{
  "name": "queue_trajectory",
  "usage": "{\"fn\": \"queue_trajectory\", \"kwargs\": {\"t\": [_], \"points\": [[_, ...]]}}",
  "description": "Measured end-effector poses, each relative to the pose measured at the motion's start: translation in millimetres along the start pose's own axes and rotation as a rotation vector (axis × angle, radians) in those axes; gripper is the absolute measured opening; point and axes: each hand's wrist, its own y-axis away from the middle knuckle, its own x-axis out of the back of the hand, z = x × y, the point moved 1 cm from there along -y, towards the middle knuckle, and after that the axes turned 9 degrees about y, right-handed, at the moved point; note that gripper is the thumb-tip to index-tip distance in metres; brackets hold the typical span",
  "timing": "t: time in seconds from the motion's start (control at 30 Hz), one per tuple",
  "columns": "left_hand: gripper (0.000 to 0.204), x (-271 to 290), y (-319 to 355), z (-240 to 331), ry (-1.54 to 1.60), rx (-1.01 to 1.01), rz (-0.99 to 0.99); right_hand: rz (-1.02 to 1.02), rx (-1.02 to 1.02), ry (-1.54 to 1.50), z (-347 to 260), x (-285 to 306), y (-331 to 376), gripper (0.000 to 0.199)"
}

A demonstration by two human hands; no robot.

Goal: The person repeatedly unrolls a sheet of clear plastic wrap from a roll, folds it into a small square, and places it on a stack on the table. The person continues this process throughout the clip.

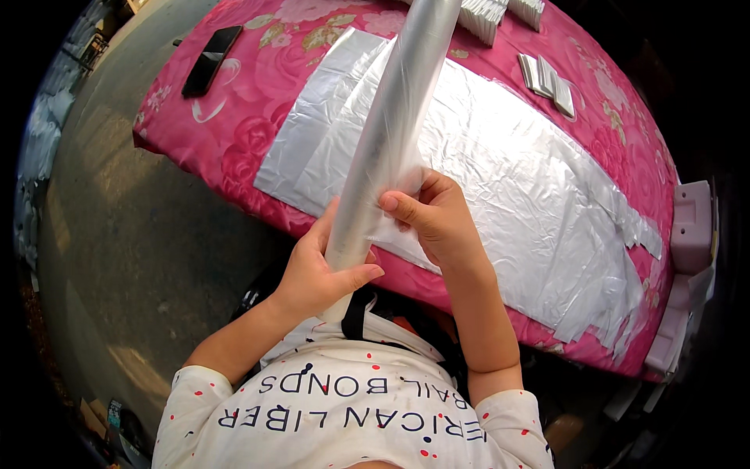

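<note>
A long roll of clear plastic film [388, 129] slants up and away from my lap, over the near edge of the table. My left hand [310, 263] wraps round its lower part, thumb across the front. Beside the roll, my right hand [428, 213] pinches the loose edge of the film between thumb and fingers. Under and beyond the roll, a wide stack of thin, shiny plastic sheets [500, 172] lies spread on the table, wrinkled, with ragged strips at its right end.
A pink flowered cloth [258, 141] covers the table. A black phone [212, 61] lies at the far left. Bundles of folded white pieces [480, 19] sit at the back, with a smaller group [546, 84] nearer. Pale pink plastic holders [692, 227] stand along the right edge.
</note>
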Motion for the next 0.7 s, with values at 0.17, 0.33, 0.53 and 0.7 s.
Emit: {"fn": "queue_trajectory", "kwargs": {"t": [0.17,0.33,0.53,0.7], "points": [[0.064,-3,-2,3,0.048,0.04,-0.039,0.02,-0.026,0.033,2,2,0,0.023],[0.046,-2,-7,-2,0.08,0.142,-0.04,0.07,-0.032,0.085,0,1,-2,0.023],[0.033,-12,-8,-23,0.177,0.295,-0.027,0.127,-0.117,0.119,13,14,5,0.022],[0.032,-30,-11,-30,0.297,0.449,-0.169,0.254,-0.116,0.243,7,26,25,0.02]]}}
